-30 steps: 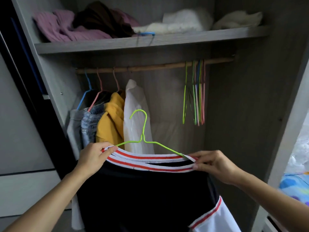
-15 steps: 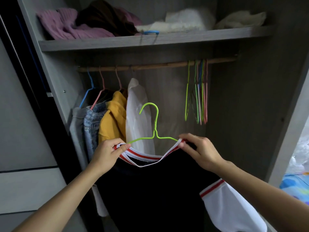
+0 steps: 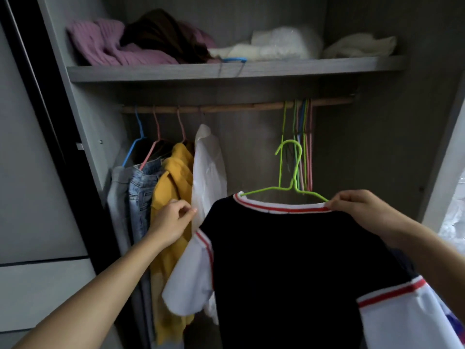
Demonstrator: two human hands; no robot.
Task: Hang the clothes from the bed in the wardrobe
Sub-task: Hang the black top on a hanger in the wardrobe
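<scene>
A black shirt [image 3: 281, 263] with white sleeves and a red-and-white striped collar sits on a green wire hanger [image 3: 289, 177]. My right hand [image 3: 362, 210] grips the shirt's right shoulder at the collar, holding shirt and hanger up in front of the wardrobe. The hanger's hook is below the wooden rail [image 3: 236, 107], not on it. My left hand [image 3: 173, 222] is off the shirt, to its left, fingers loosely curled with nothing in them, in front of the hanging clothes.
On the rail's left hang jeans [image 3: 141, 195], a yellow hoodie [image 3: 171, 197] and a white shirt [image 3: 207, 172]. Several bare coloured hangers [image 3: 303, 144] hang at the right. The shelf [image 3: 226, 69] above holds folded clothes. A wardrobe wall stands at right.
The shirt's left shoulder has slid onto the hanger and my left hand has let go of the collar. My right hand has carried shirt and hanger up and to the right.
</scene>
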